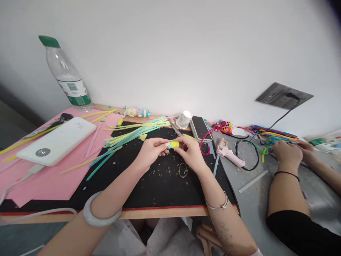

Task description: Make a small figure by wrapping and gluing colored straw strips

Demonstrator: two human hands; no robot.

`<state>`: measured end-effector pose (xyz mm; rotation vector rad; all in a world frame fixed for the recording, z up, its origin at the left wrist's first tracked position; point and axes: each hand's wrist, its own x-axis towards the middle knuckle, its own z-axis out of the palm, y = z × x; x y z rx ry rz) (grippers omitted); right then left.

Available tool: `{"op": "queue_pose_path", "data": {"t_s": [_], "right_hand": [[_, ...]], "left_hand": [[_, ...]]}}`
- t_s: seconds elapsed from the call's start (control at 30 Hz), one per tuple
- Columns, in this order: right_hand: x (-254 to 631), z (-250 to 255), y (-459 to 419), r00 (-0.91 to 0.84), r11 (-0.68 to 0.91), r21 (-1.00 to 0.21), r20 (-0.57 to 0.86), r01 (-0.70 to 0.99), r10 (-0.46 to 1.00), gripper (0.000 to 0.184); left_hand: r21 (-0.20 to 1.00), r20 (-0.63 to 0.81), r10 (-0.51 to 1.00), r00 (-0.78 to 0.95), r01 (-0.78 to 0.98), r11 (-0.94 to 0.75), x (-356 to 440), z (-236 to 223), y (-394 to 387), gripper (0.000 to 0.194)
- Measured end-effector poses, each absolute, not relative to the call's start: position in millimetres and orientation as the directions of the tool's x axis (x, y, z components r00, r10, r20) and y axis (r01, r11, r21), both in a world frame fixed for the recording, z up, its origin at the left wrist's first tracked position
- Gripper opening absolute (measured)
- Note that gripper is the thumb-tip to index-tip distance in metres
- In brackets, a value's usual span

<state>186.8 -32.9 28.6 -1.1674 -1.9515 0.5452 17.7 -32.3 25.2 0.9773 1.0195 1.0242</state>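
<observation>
Between my two hands, above the black mat (pixel 157 192), is a small coiled piece of pipe cleaner (pixel 174 144), yellow-green with a teal end. My left hand (pixel 153 151) pinches the teal end with thumb and fingertips. The yellow end is gripped by my right hand (pixel 189 151), thumb below and fingers above. Just beyond my left hand lies a bundle of yellow, green and blue pipe cleaners (pixel 128 133). A yellow rubber band (pixel 183 170) rests on the mat under my right hand. Scissors (pixel 176 128) lie behind my hands, partly hidden.
A white power bank (pixel 57 142) lies on pink paper (pixel 61 185) at left, near a plastic bottle (pixel 69 78). Behind are a paper cup (pixel 184 120) and a phone (pixel 201 128). Rightward, a pink glue gun (pixel 229 154) lies near a co-worker's hands (pixel 289 153).
</observation>
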Motion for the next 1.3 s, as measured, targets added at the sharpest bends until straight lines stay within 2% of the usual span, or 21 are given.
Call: {"op": "queue_pose_path", "data": {"t_s": [0.27,0.5,0.63,0.87,1.1,1.3], "right_hand": [[188.0,28.6,-33.6,-0.289,0.5,-0.659,0.409,0.562,0.865,0.012],[190.5,27.0,-33.2,-0.268,0.468,-0.667,0.387,0.58,0.882,0.011],[189.5,28.3,-34.4,-0.271,0.449,-0.679,0.359,0.581,0.893,0.012],[189.2,30.6,-34.9,-0.259,0.387,-0.747,0.29,0.54,0.921,0.016],[192.9,29.9,-37.0,-0.271,0.329,-0.854,0.232,0.403,0.934,0.024],[191.9,28.5,-37.6,-0.253,0.31,-0.87,0.223,0.384,0.941,0.024]], "left_hand": [[0.959,-0.181,0.958,0.222,-0.177,0.222,17.1,25.7,-31.5,0.027],[0.997,-0.058,0.957,0.285,-0.037,0.072,16.4,23.2,-28.6,0.035],[0.999,-0.049,0.958,0.283,-0.001,0.051,16.0,20.1,-27.7,0.034],[0.998,-0.062,0.956,0.286,0.011,0.061,14.6,19.5,-27.0,0.032],[0.99,-0.121,0.947,0.298,-0.031,0.136,13.6,19.0,-26.2,0.038],[0.993,-0.095,0.949,0.301,-0.031,0.11,13.7,17.9,-25.3,0.037]]}}
